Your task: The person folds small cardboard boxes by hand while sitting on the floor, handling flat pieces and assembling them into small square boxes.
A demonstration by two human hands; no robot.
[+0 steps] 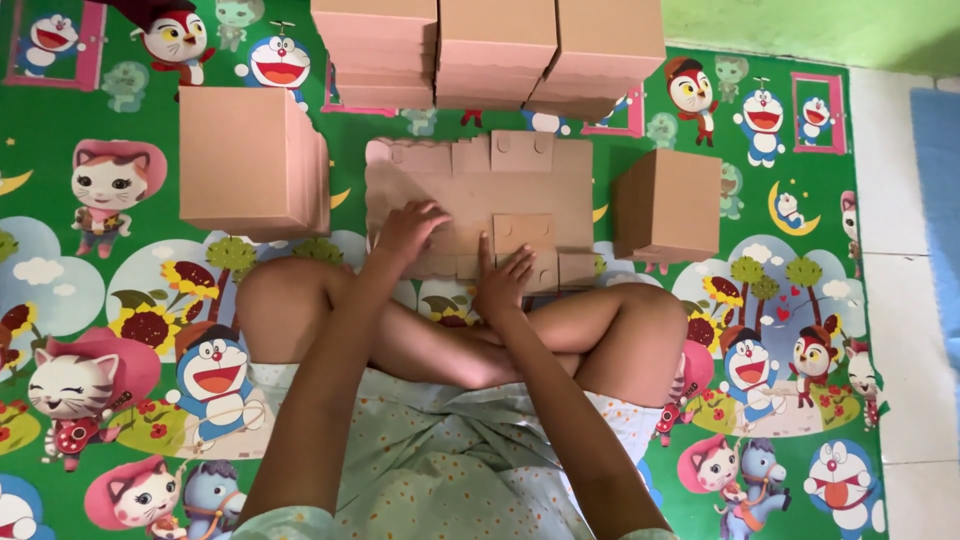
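1. Sitting flat on the mat right in front of the crossed legs is an unfolded cardboard box blank (470, 195), brown, with its flaps and tabs spread out. That's the thing both hands are on.
2. Its long axis runs left to right across the view, so it lies square in front of the person, just past the knees, with the near edge closest to the hands.
3. The left hand (408, 232) rests palm down on the near-left part of the blank, fingers spread and slightly curled, pressing rather than pinching anything.
4. The right hand (503, 281) sits on the near-centre edge, beside a small folded-over panel (523, 233). Fingers are extended and flat on the card; no pinch that I can make out.
5. Both hands touch the blank. The right one is lower, at the near edge, while the left one reaches further in, so the far flaps are closer to the left hand.
6. Just left of the blank stands a finished cardboard box (250, 160), and a smaller one (668, 205) stands just right of it.
7. Beyond the far edge there's a stack of assembled boxes (490, 50) in a row.
8. Everything sits on a green cartoon play mat (110, 290), with pale tiled floor (905, 330) off to the right.
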